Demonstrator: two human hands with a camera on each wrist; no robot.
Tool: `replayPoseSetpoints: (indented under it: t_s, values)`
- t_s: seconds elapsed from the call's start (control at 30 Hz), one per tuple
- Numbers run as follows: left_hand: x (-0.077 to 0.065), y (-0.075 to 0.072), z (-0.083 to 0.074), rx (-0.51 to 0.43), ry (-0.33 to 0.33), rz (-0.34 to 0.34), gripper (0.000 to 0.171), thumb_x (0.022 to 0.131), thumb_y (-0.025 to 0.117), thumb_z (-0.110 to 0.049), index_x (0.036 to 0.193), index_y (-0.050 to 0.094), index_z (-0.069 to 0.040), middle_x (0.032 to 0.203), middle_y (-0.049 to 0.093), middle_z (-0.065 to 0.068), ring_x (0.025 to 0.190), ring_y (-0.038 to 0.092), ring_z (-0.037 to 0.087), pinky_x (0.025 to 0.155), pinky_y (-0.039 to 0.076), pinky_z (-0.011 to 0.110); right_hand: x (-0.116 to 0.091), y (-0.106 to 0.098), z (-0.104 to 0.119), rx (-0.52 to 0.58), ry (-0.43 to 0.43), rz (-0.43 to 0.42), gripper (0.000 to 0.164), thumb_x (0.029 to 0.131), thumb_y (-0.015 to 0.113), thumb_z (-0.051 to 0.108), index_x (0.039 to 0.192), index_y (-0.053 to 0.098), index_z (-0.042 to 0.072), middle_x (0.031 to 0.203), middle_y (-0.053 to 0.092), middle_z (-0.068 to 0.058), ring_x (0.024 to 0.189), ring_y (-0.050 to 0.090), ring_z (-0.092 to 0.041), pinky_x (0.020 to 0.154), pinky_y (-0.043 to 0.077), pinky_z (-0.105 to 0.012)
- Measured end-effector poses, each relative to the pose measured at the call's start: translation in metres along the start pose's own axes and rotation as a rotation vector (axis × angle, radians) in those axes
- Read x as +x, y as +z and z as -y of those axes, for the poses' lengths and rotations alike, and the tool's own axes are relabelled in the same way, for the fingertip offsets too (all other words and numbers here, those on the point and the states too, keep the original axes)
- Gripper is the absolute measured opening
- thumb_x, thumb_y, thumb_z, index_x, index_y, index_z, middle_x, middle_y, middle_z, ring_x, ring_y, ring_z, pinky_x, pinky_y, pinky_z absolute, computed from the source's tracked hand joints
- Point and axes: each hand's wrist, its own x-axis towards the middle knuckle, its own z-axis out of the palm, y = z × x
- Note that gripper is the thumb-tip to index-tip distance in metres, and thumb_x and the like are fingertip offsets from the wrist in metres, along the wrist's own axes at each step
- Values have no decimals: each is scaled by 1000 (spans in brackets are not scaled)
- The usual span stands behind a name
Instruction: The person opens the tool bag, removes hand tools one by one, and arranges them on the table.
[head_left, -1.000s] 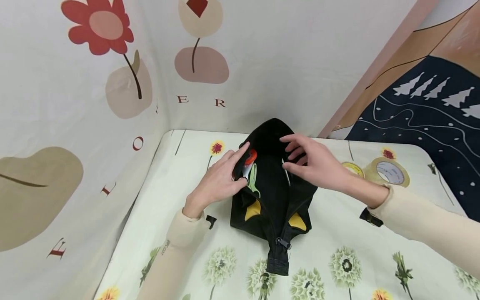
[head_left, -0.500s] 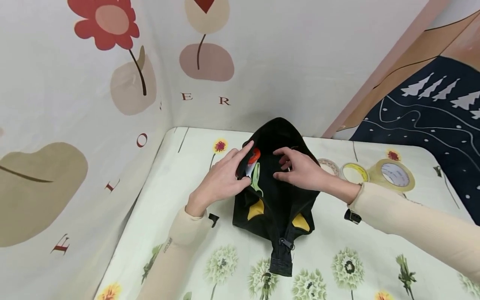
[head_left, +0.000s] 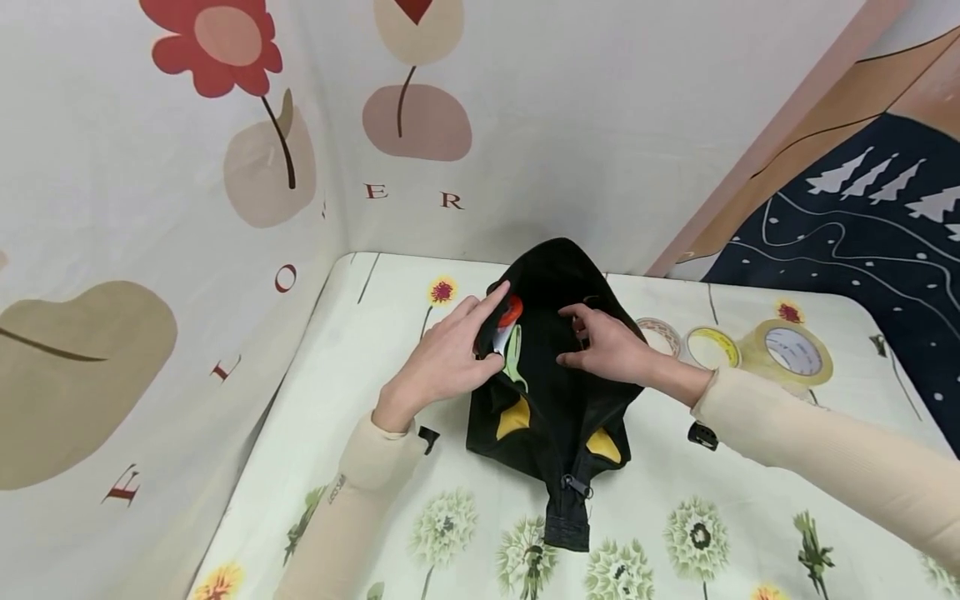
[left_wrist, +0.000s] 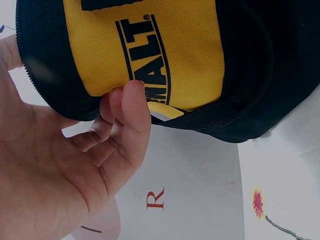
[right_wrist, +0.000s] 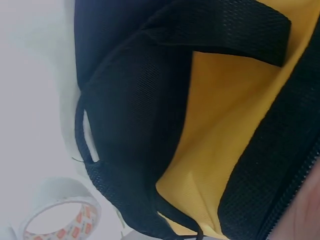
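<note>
Looks like the step of holding a black-and-yellow fabric tool bag [head_left: 551,400] open and reaching into it. Standing unzipped near the middle of the white, flower-printed bench [head_left: 255,533], between both hands. Pinching its left rim with the left hand [head_left: 450,350], thumb inside and fingers clamped along the outside. Reaching over the right side of the mouth with the right hand [head_left: 611,343], fingers loosely bent and apart from the thumb, with nothing visible in the gap. Probably calls next for steadying the left rim, then lowering the right fingers deeper.

Visible only from the head: a red-orange curved piece [head_left: 512,311] and a light-green plastic handle [head_left: 513,354] just inside the left rim, plus a yellow-cored tape roll [head_left: 723,340] and a wide, clear yellowish tape roll [head_left: 753,350] to the right. Visible only from the left wrist: black lettering [left_wrist: 147,42] on the yellow outer panel [left_wrist: 195,60]. Visible only from the right wrist: a black webbing handle [right_wrist: 225,25]. Cannot tell the right fingers' state from there.
</note>
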Motion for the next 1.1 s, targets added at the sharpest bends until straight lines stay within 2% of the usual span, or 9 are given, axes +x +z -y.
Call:
replayPoseSetpoints:
  t_s: [0.27,0.57,0.73,0.97,1.1]
  values:
    - [-1,0,0,5,-7,5,92,93,67,-19,177,32,-24,123,57,9,75,52,20,68,43,37,3,9,-12,-52,27,21,75,99,81,19,160,45,-7,148,59,-36,137,59,-51,111,49,-64]
    - [-1,-1,0,3,-2,7,92,93,67,-21,178,31,-26,125,57,8,72,51,18,67,42,36,4,7,-18,-54,62,58,81,98,83,20,162,42,-7,150,58,-37,125,65,-49,107,51,-63]
    - [0,-1,0,5,9,6,92,93,67,-21,177,32,-25,122,57,9,73,51,18,67,41,36,5,6,-26,-69,69,66,83,97,84,19,163,40,-8,147,60,-37,112,69,-42,103,53,-61]
    - [0,-2,2,5,11,6,90,94,66,-21,177,32,-25,123,57,10,72,50,20,66,41,37,7,9,-32,-57,47,43,83,93,87,15,160,43,-10,155,52,-39,135,58,-50,112,47,-64]
    - [-1,-3,3,11,8,5,89,94,66,-20,177,33,-25,121,57,10,72,50,20,66,41,37,8,14,-36,-48,29,22,84,92,88,12,159,44,-11,156,50,-39,141,53,-52,116,44,-65]
